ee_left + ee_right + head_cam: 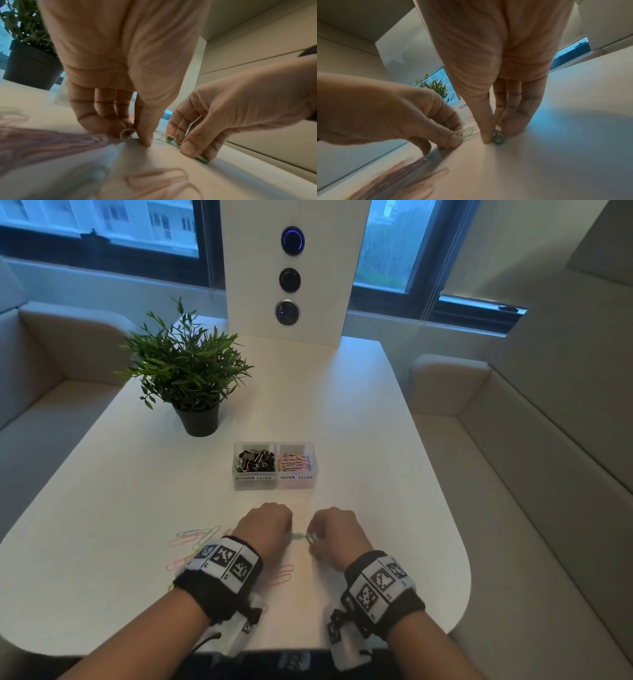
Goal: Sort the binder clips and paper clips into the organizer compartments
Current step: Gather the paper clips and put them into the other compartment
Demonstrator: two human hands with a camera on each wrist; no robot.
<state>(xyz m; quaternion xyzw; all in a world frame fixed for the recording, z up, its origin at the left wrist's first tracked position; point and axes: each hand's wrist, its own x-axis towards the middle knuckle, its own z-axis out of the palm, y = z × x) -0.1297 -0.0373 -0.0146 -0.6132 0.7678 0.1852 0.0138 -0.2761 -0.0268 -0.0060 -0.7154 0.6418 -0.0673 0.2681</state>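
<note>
Both hands sit low in the centre of the head view, fingertips down on the white table (359,422). My left hand (265,525) is curled, thumb and fingers pinching a pale paper clip (126,134) against the tabletop. My right hand (334,530) does the same with a green paper clip (187,148), thumb and forefinger closed on it, the clip lying flat under the tips. A thin wire loop runs between the two hands; the clips look linked, and I read the two-handed hold as pulling them apart, though I cannot tell for certain that they are joined.

The organizer (275,484) stands above the hands, mid-frame, apart from them. Its left compartment, labelled BINDER CLIPS, holds black binder clips (255,461); the right one, labelled PAPER CLIPS, holds pink and other coloured clips (293,462). Labels face me, so the sort reads at a glance.

Loose paper clips (195,537) lie scattered at lower left, beside and under the left wrist, with a pink pair (282,575) between the wrists. I see no loose binder clips on the table, so I judge that half of the sort finished, with paper clips remaining.

Potted plant (191,371) at upper left, well clear of the work. A white panel with three round buttons (291,278) stands at the table's far end.

Risk, as I judge it: thin wire slips from a fingertip pinch.
</note>
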